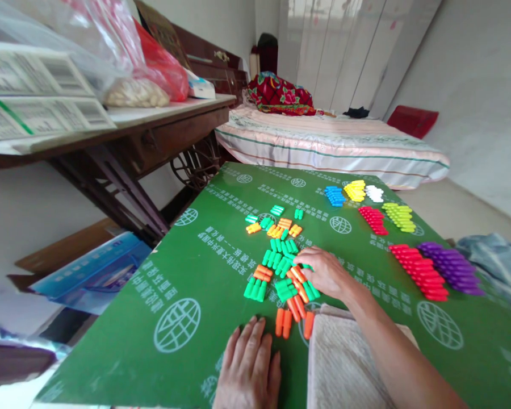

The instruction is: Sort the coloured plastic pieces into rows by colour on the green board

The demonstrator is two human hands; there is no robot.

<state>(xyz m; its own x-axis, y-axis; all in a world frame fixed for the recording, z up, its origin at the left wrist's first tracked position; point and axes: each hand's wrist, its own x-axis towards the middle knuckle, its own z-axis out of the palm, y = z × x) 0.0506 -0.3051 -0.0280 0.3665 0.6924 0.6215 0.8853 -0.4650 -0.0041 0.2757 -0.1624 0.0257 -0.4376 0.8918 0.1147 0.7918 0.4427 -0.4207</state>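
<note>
A green board [187, 284] with white print carries a loose heap of green and orange plastic pegs [281, 255] near its middle. My right hand [326, 272] rests on the heap's right side, its fingers curled on a green peg [307, 266] among orange ones. My left hand [249, 363] lies flat on the board near the front edge, fingers stretched out together, holding nothing, just left of a few orange pegs [293, 321].
Sorted peg rows lie on the right: blue [335, 196], yellow [355, 191], white [373, 193], lime [400, 217], red [421, 271], purple [451, 267]. A beige towel [344, 363] covers the front edge. A wooden table [153, 130] stands left, a bed [323, 142] behind.
</note>
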